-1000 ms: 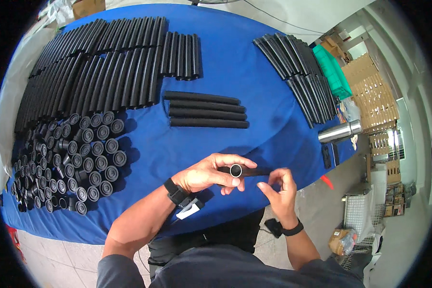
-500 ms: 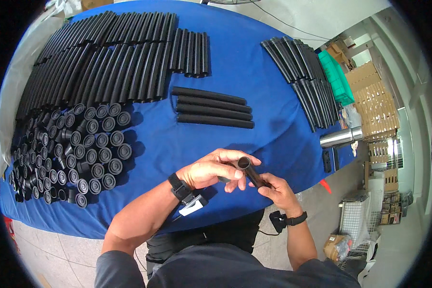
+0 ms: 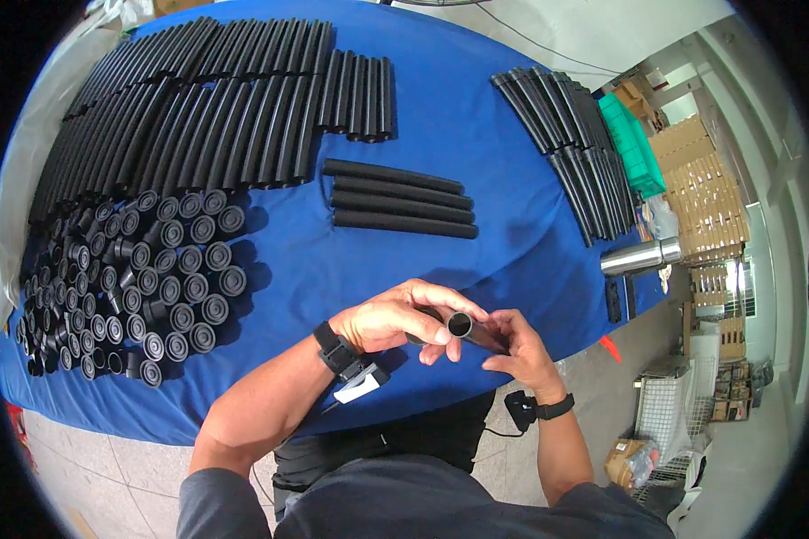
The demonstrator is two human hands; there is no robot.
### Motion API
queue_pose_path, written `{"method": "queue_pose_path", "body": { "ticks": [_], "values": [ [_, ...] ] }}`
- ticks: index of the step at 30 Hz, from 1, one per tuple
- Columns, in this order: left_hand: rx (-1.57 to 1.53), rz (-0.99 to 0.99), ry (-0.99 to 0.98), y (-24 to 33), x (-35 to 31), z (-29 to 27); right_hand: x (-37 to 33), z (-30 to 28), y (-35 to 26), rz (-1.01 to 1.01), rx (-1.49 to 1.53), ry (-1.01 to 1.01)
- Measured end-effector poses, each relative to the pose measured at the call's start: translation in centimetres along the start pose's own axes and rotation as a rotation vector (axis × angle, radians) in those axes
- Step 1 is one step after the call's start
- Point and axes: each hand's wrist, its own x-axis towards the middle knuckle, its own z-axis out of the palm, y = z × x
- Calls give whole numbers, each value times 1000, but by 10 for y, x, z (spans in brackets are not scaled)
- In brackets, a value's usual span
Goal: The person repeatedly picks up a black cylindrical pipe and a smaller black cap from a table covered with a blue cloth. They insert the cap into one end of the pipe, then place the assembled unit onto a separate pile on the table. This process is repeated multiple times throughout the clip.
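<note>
Over the near edge of the blue-covered table, my right hand (image 3: 523, 355) is wrapped round a dark tube (image 3: 481, 335). Its hollow end faces up and to the left, close by the fingertips of my left hand (image 3: 400, 319). My left hand is curled round a dark round piece, partly hidden by the thumb, that looks like one of the black end caps. Several such black caps (image 3: 189, 289) with ringed faces lie in a cluster to the left. Beyond my hands, several black tubes (image 3: 403, 206) rest side by side on the cloth.
Rows of black tubes (image 3: 225, 130) cover the far left of the table. More tubes (image 3: 571, 148) lie in a stack at the right, near a green crate (image 3: 632, 144). A shiny metal cylinder (image 3: 640, 257) lies at the right edge. Stacked cartons (image 3: 699, 180) stand beyond the table.
The tube has turned in my right hand, so its open end faces me more. My right fingers have shifted up along it; my left hand has barely moved.
</note>
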Motion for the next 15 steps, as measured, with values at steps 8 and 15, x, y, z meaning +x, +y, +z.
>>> {"method": "queue_pose_path", "body": {
  "ticks": [8,15],
  "values": [
    [-8,-31,17,5,-2,5,10,-10,-4,4,-128,-53],
    [-32,-12,3,2,-1,2,10,-14,0,64,-241,-59]
  ]
}}
